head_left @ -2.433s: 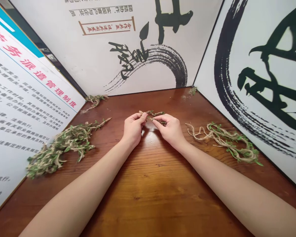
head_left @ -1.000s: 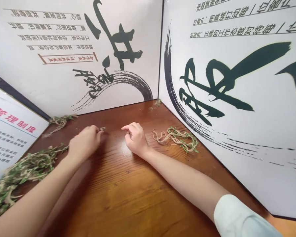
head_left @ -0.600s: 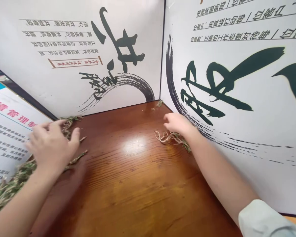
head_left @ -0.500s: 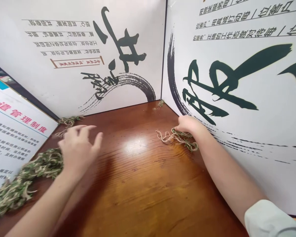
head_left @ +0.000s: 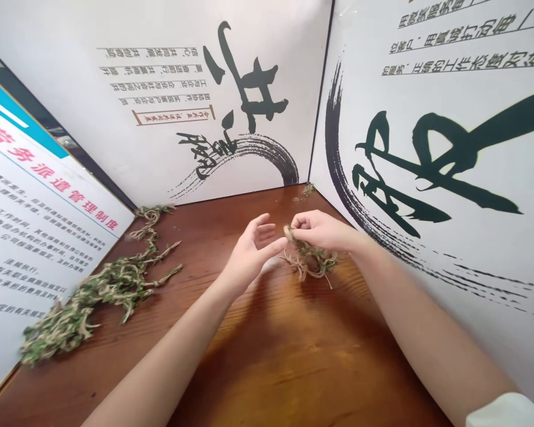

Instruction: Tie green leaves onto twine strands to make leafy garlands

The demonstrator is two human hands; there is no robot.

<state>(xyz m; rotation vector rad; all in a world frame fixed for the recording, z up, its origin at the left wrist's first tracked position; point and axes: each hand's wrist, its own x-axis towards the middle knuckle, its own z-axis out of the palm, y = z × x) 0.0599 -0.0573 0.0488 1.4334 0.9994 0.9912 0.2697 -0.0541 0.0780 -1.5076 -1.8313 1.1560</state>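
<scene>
My right hand (head_left: 323,228) pinches a tangled bundle of tan-and-green twine (head_left: 314,258) between thumb and fingertips. Loose ends of the bundle hang down at or just over the brown tabletop. Beside it on the left is my left hand (head_left: 251,249), its fingers apart and slightly curled. The left thumb tip reaches close to the bundle; whether it touches cannot be made out. On the left side of the table lies a long pile of leafy-looking green-and-tan twine (head_left: 111,287), away from both hands.
White panels with black brush lettering (head_left: 267,89) rise behind and to the right of the wooden table (head_left: 311,362). A printed board (head_left: 48,196) leans along the left edge. Small green scraps (head_left: 309,189) lie in the far corner.
My left hand has moved right, away from the pile, to beside my right hand. My right hand has gathered the loose twine up into a bunch. The view has shifted left.
</scene>
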